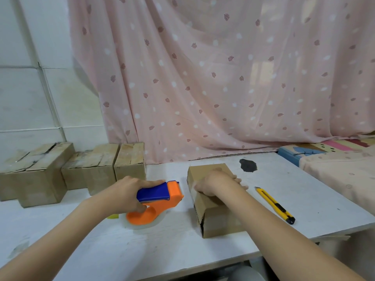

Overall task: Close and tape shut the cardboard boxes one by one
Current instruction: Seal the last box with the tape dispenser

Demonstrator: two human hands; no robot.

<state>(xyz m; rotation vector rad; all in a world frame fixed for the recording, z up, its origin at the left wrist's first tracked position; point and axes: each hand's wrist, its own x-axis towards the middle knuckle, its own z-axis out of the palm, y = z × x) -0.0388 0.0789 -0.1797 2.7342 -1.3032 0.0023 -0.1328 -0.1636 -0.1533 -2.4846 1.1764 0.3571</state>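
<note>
Left hand grasps the tape dispenser; right hand lies flat on the cardboard box.

Three stacked boxes stand at the bench's far left, beyond the left fingers. The orange and blue plastic dispenser rests on the bench, fingers curled round its handle. Bare white surface separates it from the brown corrugated box under the relaxed, extended right fingers; its left flap edge gapes. A yellow utility knife lies just right, near the bench edge.

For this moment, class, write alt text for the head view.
A person's right hand presses flat on a small cardboard box while the left hand grips an orange and blue tape dispenser on a white table.
</note>
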